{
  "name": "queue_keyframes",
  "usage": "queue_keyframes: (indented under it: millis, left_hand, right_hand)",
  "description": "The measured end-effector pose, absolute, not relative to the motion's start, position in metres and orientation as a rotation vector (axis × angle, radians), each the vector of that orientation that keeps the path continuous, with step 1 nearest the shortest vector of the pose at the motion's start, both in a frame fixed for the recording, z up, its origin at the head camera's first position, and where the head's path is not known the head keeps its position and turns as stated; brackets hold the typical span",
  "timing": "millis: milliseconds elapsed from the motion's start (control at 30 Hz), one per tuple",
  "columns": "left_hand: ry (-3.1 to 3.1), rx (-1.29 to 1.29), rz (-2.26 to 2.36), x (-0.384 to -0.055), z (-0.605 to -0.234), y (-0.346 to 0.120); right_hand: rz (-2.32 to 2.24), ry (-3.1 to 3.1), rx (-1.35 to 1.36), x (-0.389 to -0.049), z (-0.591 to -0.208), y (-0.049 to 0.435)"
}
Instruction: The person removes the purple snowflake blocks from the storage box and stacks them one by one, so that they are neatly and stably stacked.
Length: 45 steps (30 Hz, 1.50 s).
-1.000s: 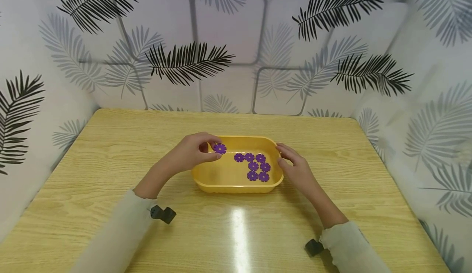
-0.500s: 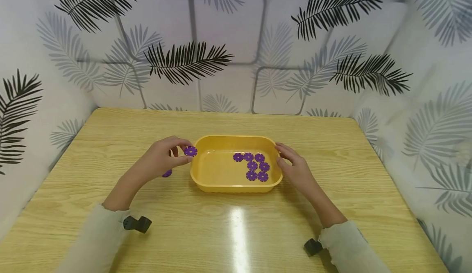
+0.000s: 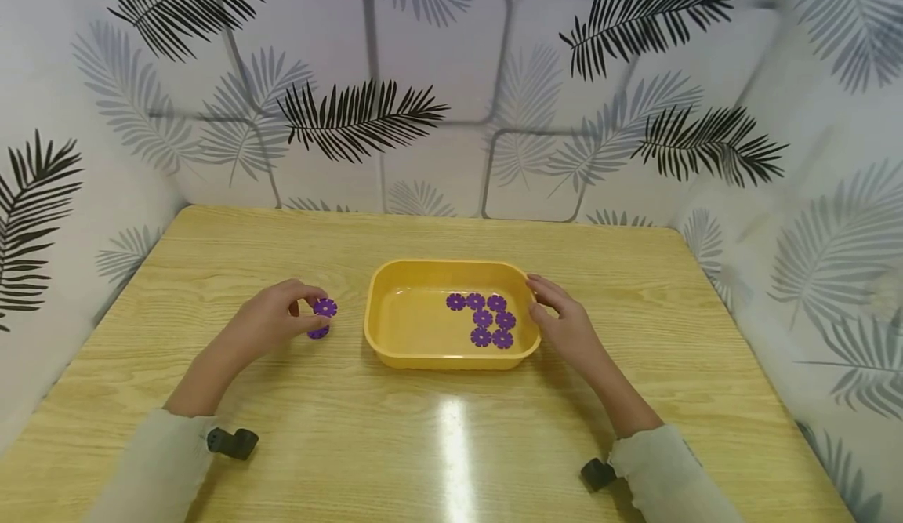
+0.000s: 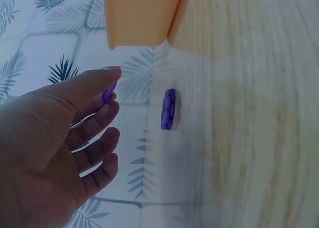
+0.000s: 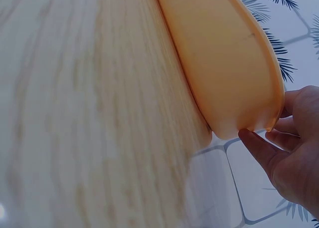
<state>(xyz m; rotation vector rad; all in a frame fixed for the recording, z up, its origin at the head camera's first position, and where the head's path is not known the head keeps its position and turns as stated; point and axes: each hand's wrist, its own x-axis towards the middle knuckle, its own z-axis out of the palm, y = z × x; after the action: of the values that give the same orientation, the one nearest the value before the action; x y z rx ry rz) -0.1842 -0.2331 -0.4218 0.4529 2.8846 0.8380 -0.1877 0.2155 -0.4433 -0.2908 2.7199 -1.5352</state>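
Note:
My left hand, left of the tray, pinches a purple snowflake disc between thumb and fingers, above the table. Just below it lies a small stack of purple discs, seen edge-on in the left wrist view and partly hidden in the head view. A yellow plastic tray stands at mid-table. Several purple snowflake discs lie flat in its right half. At the tray's right end my right hand grips the rim, the thumb against the outer wall and the fingers over the edge.
The wood-grain table extends on all sides of the tray. Behind it hangs a pale backdrop with a leaf pattern. Each sleeve carries a small black wrist camera.
My left hand has carried the purple disc out from over the tray, leftward and down to the stack on the table. The right hand and tray stay in place.

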Motion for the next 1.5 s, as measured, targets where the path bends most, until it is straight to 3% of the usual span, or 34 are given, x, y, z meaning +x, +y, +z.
queue_keyframes:
  millis: [1500]
  left_hand:
    - [2.806, 0.489, 0.710, -0.191, -0.441, -0.248]
  right_hand:
    - [-1.518, 2.717, -0.282, -0.187, -0.443, 0.216]
